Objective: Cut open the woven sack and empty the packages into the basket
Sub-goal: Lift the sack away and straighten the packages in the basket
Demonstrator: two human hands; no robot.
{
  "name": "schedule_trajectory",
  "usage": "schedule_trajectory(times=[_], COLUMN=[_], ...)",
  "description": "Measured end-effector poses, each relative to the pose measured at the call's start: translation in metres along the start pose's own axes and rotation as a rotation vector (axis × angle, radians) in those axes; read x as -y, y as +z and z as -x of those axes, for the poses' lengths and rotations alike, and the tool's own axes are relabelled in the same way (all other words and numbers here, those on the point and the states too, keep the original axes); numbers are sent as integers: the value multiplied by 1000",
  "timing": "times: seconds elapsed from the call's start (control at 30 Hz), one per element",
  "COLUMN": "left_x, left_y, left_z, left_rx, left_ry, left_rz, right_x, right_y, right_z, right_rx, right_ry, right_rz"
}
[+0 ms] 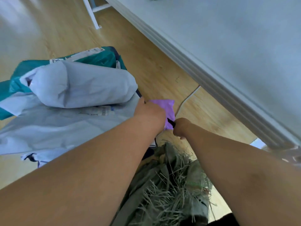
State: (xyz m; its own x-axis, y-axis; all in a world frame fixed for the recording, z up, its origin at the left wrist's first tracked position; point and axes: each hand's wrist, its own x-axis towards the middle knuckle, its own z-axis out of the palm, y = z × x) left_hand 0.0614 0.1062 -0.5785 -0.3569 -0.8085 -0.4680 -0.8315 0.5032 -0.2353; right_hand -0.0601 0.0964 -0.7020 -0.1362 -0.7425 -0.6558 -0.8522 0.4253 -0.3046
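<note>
Left hand [149,114] gripping purple package [164,106], right hand [180,128] fisted on dark handle [171,122]; lift clear of sack [171,185] fringe.

Your wooden floor [154,69] carries grey and teal packages [81,85] heaped at its left edge, a frayed woven sack [171,185] at its near edge, and a white frame leg [92,15] at its far edge.

A purple package [164,108] lies by pale grey [84,85] and teal packages [99,58], the frayed woven sack [171,185] olive-grey.
</note>
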Motion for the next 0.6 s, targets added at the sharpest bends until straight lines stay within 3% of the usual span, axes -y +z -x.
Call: schedule_trajectory(times=[0.23, 0.43, 0.6], left_x=[6, 7, 5], left_y=[28, 32, 28], left_z=[-8, -8, -11], left_rx=[-44, -78, -88], left_ry=[-32, -65, -71], left_rz=[121, 87, 88], right_x=[-12, -10, -7], right_y=[25, 46, 29], right_z=[-46, -67, -53], right_rx=[115, 150, 41], right_ry=[27, 184, 144], right_rz=[-190, -547, -255])
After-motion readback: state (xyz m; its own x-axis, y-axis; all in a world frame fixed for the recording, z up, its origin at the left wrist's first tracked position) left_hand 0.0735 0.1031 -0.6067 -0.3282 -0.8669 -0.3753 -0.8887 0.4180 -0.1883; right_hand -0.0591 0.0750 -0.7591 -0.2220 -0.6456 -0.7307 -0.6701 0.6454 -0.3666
